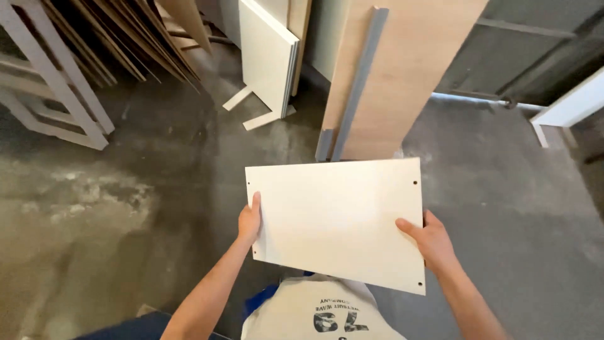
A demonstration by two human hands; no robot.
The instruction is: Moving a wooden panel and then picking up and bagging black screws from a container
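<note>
Above the grey concrete floor [516, 208], a flat cream-white panel [336, 217] is held level in front of the person's chest. It is rectangular, plain, with small drilled holes near its corners. The left hand [249, 221] clasps its left edge, thumb on top, fingers underneath; the right hand [433, 241] clamps the right edge likewise. Just beyond the far edge a tall wood-toned board [402, 69] with a grey strip [356, 88] leans. White boards [267, 53] lean behind; bare floor spreads left and right.
</note>
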